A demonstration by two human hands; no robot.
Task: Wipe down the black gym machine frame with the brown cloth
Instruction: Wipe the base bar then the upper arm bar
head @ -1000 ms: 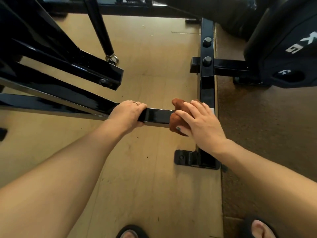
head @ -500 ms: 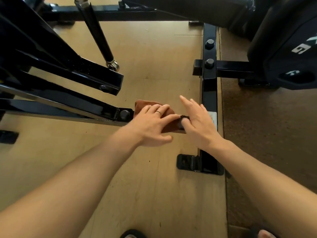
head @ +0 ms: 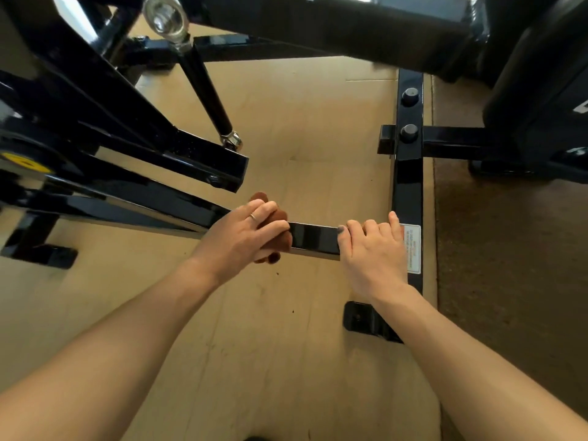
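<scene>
A glossy black horizontal bar (head: 313,238) of the gym machine frame runs low across the floor between my hands. My left hand (head: 245,233) grips the brown cloth (head: 280,241) around this bar; only scraps of cloth show above and below the fingers. My right hand (head: 374,249) holds the same bar further right, fingers curled over its top, just beside the upright-running black base rail (head: 409,186) with a white label (head: 412,248).
Angled black frame beams (head: 133,173) and a black rod with a metal end (head: 206,90) crowd the left. A dark weight stack housing (head: 541,90) stands at the right on brown carpet (head: 509,265). Tan floor boards (head: 286,329) lie underneath.
The cloth passed from my right hand to my left, which has slid it left along the bar. My right hand went from open fingers to curling over the bar's right end.
</scene>
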